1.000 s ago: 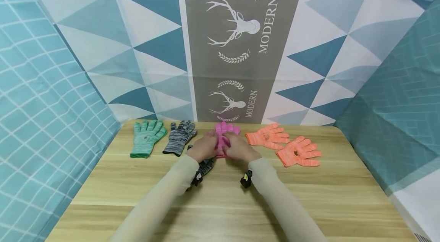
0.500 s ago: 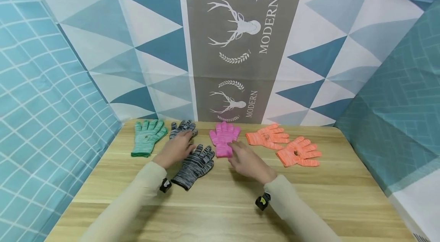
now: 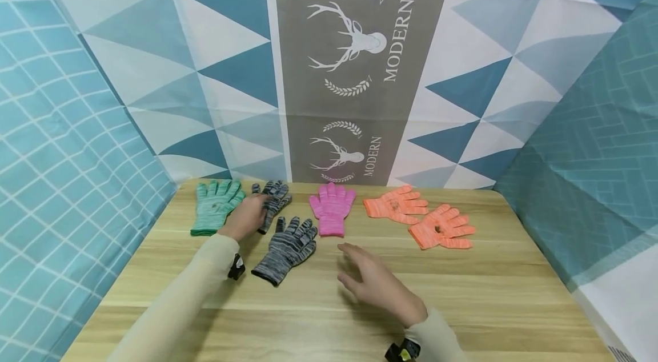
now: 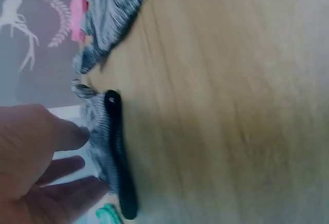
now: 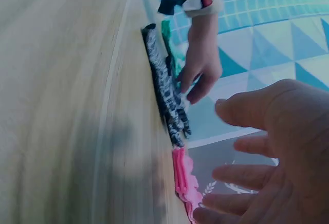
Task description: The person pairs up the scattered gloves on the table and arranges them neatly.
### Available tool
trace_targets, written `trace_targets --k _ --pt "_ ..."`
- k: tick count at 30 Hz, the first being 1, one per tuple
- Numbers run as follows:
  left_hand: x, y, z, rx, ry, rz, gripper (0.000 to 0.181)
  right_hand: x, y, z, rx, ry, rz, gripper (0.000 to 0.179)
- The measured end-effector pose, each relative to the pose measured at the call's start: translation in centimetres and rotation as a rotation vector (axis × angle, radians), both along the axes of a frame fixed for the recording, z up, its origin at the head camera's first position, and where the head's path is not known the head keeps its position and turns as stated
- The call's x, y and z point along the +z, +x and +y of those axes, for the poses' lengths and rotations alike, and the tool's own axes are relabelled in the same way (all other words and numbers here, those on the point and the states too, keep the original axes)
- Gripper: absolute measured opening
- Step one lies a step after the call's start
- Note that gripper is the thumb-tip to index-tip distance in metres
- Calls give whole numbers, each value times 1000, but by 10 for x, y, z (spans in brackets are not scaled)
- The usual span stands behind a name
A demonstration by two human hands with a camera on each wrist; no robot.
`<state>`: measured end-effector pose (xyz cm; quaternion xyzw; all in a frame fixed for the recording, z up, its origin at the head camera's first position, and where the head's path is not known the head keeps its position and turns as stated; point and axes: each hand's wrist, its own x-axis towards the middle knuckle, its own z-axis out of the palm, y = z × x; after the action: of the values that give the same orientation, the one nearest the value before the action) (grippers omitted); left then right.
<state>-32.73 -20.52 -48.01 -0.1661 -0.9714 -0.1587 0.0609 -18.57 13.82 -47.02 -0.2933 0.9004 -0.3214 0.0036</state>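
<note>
My left hand is at the left side of the far grey-and-black knit glove. In the left wrist view, its fingers are spread at that glove, nearly straight; whether they press on it is hard to tell. A second grey-and-black glove lies nearer, fingers pointing away. To its right is a pink glove, laid flat with its cuff towards me. My right hand hovers over the table in front of the pink glove, fingers extended and thumb apart, holding nothing.
A green glove lies at the far left, partly behind my left hand. Two orange gloves lie at the right, fingers pointing right. The wooden table ends at a patterned cloth backdrop.
Both hands have come off the pink glove. The left moved left to the far grey glove, whose cuff has shifted slightly right; the right drew back towards me.
</note>
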Motion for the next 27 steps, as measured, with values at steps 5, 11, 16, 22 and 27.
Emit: trace_targets --k 5,11,16,22,27 --pt "-4 -6 -1 5 -46 5 38 2 15 1 5 -53 -68 57" --pt "-6 -11 0 42 -109 10 27 4 23 4 20 -67 -124 56" --pt "-6 -13 3 35 -105 33 18 0 24 10 19 -49 -141 54" --pt "-7 -14 6 11 -90 46 20 -3 27 14 28 -35 -149 51" --pt "-8 -15 3 -13 -47 39 22 -7 28 16 40 1 -132 51"
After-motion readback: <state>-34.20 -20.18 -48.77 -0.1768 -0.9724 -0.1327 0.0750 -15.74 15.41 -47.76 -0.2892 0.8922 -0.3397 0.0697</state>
